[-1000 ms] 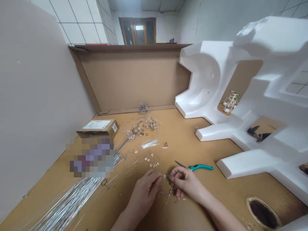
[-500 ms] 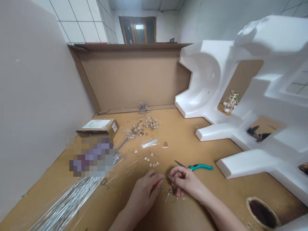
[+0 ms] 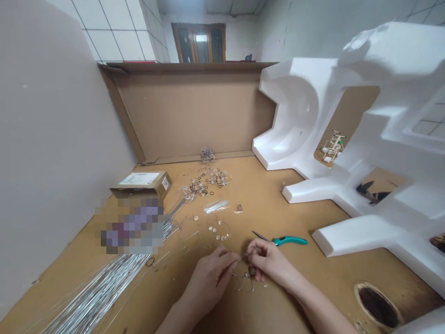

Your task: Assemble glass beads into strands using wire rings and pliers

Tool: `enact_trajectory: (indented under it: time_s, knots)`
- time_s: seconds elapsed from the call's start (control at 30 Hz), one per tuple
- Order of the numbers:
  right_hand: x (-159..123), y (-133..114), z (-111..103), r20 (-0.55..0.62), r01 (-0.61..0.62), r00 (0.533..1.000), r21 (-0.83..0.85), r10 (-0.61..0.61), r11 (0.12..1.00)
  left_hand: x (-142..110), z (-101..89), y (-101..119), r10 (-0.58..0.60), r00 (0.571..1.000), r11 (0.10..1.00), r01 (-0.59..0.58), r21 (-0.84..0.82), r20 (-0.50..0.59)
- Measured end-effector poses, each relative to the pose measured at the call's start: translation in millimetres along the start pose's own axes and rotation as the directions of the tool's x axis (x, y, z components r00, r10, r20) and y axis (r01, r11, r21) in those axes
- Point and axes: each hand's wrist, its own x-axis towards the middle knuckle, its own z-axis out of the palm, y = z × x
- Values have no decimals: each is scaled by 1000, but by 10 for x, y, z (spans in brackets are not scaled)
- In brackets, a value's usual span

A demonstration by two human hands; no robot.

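Observation:
My left hand and my right hand meet low at the centre over the brown tabletop. Both pinch a thin wire piece hung with small clear beads between their fingertips. The left hand's thumb and forefinger close on the wire's left end; the right hand's fingers curl round its right part. Teal-handled pliers lie just behind the right hand. A small ring of clear beads rests on the table just beyond my hands.
A bundle of long silver wires lies at the lower left. A small cardboard box sits at the left. Loose rings and beads are scattered further back. Large white foam packing fills the right. A round hole opens at the lower right.
The hands have drawn slightly closer together over the wire piece, and the bead seen between the fingertips a second ago is now covered by them. Everything else stays put.

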Motion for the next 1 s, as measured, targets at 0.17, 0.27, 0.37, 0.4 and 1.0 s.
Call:
enact_trajectory:
  time_s: [0.17,0.27,0.37,0.4,1.0]
  knots:
    - [-38,3,-59,94,1,996,-15,0,1000,0,6,-10,6,1000,999,-7,40,23]
    - [-40,9,-82,126,10,992,-19,-8,1000,2,4,-4,18,999,998,-20,66,26]
    - [-26,22,-76,120,22,993,-29,-18,999,3,8,3,20,999,993,-24,111,39]
    - [-22,25,-71,116,25,993,-32,-21,999,2,11,4,17,999,991,-23,130,46]
    - [-64,-46,-48,129,88,988,-56,-81,995,28,7,-155,-152,988,901,137,-411,-4]
